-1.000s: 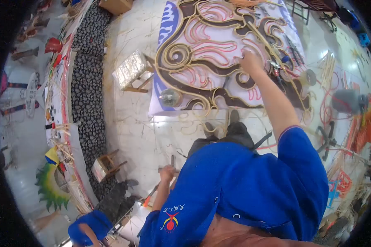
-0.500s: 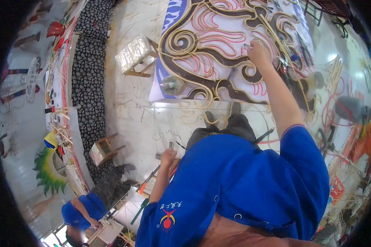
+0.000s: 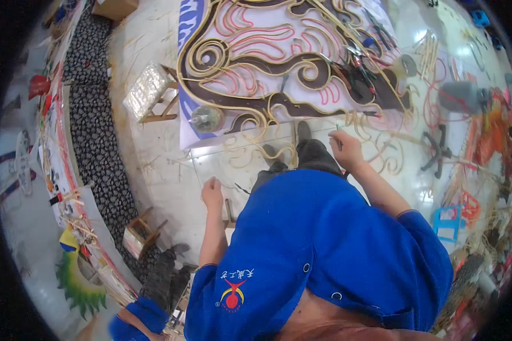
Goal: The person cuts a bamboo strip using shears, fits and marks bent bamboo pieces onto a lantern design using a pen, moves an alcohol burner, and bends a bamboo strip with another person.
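My left hand [image 3: 212, 195] is raised beside my left hip over the floor, its fingers curled together; I cannot make out anything in them. Just past the near edge of the worktable, my right hand [image 3: 345, 149] is closed around a small, thin dark item, too small to name. Ahead of both hands, a large curling frame of bent pale strips [image 3: 250, 102] lies over a printed dark, pink and blue pattern sheet [image 3: 256, 74]. Several dark-handled hand tools [image 3: 361, 79] rest on its right side. A round glass jar [image 3: 206, 119] stands at the near left corner.
A foil-topped stool [image 3: 148, 94] stands left of the table, with another small stool [image 3: 142, 233] nearer. Loose strips [image 3: 381, 156] hang and lie by the table edge. A grey container [image 3: 459, 96] and a blue plastic stool [image 3: 449, 221] are at right. A co-worker [image 3: 139, 318] is at lower left.
My right hand has drawn back from over the strip frame to the table's near edge. My left hand has moved forward and left, off the hammer-like tool. The view has shifted.
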Demonstrator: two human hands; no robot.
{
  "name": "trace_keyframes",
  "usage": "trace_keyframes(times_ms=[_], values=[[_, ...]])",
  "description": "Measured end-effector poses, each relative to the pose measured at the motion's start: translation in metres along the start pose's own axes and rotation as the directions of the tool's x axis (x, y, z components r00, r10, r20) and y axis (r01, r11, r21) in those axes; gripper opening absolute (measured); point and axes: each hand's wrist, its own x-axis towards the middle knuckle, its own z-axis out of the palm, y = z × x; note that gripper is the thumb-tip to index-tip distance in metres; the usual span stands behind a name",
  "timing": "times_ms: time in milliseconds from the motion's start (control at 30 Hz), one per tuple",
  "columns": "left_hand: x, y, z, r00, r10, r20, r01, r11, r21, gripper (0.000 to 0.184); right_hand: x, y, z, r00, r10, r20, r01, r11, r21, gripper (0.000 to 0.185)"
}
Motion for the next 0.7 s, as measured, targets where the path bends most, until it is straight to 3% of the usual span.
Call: trace_keyframes(times_ms=[33, 100, 133, 200, 267, 333, 400, 467, 600, 700], values=[[0.009, -0.006, 0.000, 1.000, 0.008, 0.008, -0.008, 1.000, -0.001, 0.038, -0.005, -0.001, -0.003, 1.000, 0.012, -0.013, -0.012, 1.000, 0.009, 0.014], [0.025, 0.008, -0.004, 0.992, 0.029, -0.120, -0.052, 0.981, -0.187, 0.047, -0.011, -0.004, -0.006, 0.999, 0.029, -0.036, -0.028, 0.999, 0.032, 0.015], [0.027, 0.034, -0.010, 0.993, 0.037, -0.116, -0.059, 0.980, -0.189, 0.047, -0.013, -0.004, -0.007, 0.999, 0.030, -0.045, -0.029, 0.999, 0.030, 0.015], [0.031, 0.083, -0.017, 0.964, 0.134, -0.229, -0.156, 0.984, -0.083, 0.067, -0.019, -0.001, -0.013, 0.995, 0.041, -0.090, -0.037, 0.998, 0.045, 0.016], [0.055, 0.092, -0.012, 0.940, 0.259, -0.224, -0.284, 0.954, -0.091, 0.080, -0.022, 0.007, -0.015, 0.992, 0.071, -0.102, -0.067, 0.997, 0.041, 0.017], [0.052, 0.137, -0.019, 0.930, 0.318, -0.185, -0.336, 0.939, -0.073, 0.086, -0.026, 0.020, -0.012, 0.992, 0.101, -0.079, -0.099, 0.995, 0.024, 0.018], [0.076, 0.134, -0.005, 0.879, 0.431, -0.206, -0.446, 0.895, -0.030, 0.091, -0.031, 0.021, -0.014, 0.994, 0.092, -0.055, -0.092, 0.996, 0.014, 0.017], [0.081, 0.157, -0.006, 0.901, 0.415, -0.127, -0.426, 0.902, -0.073, 0.098, -0.037, 0.013, -0.020, 0.986, 0.147, -0.082, -0.144, 0.989, 0.032, 0.016], [0.100, 0.154, 0.014, 0.870, 0.475, -0.133, -0.490, 0.862, -0.130, 0.102, -0.048, -0.013, -0.026, 0.996, 0.080, -0.024, -0.082, 0.993, -0.083, 0.016], [0.086, 0.181, 0.005, 0.889, 0.427, -0.167, -0.453, 0.876, -0.168, 0.103, -0.058, -0.012, -0.024, 0.996, 0.093, 0.007, -0.092, 0.992, -0.091, 0.016]])
